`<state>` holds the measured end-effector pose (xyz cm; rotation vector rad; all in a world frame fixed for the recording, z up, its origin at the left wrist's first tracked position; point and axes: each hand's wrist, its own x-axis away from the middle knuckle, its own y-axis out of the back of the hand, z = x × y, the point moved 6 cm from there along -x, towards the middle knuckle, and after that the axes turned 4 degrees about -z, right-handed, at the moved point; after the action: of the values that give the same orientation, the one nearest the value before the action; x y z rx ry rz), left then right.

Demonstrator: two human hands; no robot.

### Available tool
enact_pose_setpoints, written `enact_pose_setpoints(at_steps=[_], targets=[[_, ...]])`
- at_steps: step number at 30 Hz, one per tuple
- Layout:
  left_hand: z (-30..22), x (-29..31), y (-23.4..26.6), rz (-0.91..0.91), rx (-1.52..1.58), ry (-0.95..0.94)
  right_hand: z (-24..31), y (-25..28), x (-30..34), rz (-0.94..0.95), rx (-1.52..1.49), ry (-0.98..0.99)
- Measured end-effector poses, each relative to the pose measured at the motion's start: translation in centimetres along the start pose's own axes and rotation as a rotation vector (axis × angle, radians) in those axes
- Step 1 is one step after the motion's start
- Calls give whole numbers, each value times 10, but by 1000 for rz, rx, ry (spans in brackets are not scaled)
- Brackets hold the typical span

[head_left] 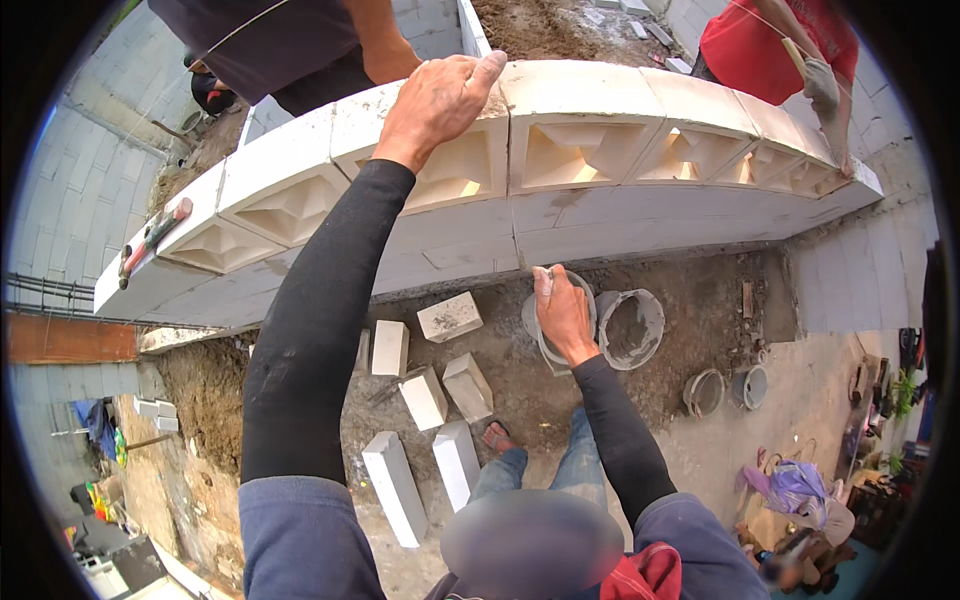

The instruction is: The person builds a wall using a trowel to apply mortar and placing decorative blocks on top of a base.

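A row of pale ventilation blocks [575,155] with recessed openings tops a white block wall. My left hand [432,108] lies over the top of a ventilation block [455,180] left of the middle joint, its fingers curled toward the far edge and partly hidden. In front of the wall, my right hand [566,315] is closed, thumb on top with whitish residue. Whatever it may hold is too small to tell. Below that hand, a round bucket [530,320] is partly covered by it. A hammer [155,243] with a reddish handle rests on the wall's left end.
Loose white blocks [395,490] lie on the ground near my feet. A mortar-smeared bucket [632,330] and smaller pails [704,393] stand to the right. Beyond the wall are a person in dark clothing [270,45] and a gloved person in red [760,45]. A thin string [245,28] crosses the upper left.
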<state>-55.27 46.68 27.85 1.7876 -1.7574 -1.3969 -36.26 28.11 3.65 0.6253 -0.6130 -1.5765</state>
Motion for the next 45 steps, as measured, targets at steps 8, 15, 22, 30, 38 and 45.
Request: enact_pose_setpoints(at_steps=[8,15,22,30,38,45], targets=[[14,9,12,1,18,0,-140,-16,130,295,-20,-403],[-1,5,4,65,-104,-45,-261,103,302,249,-177,-860],[-16,7,-6,234,-256,43,-307,208,264,37,-18,-742],[-13,-9,-38,182,-484,283,-305,328,101,120,-85,-475],[-159,-66,-156,205,-322,162,-277,453,-20,121,-18,-221],[-236,-96,-239,182,-318,-31,-295,429,-36,167,31,-199]])
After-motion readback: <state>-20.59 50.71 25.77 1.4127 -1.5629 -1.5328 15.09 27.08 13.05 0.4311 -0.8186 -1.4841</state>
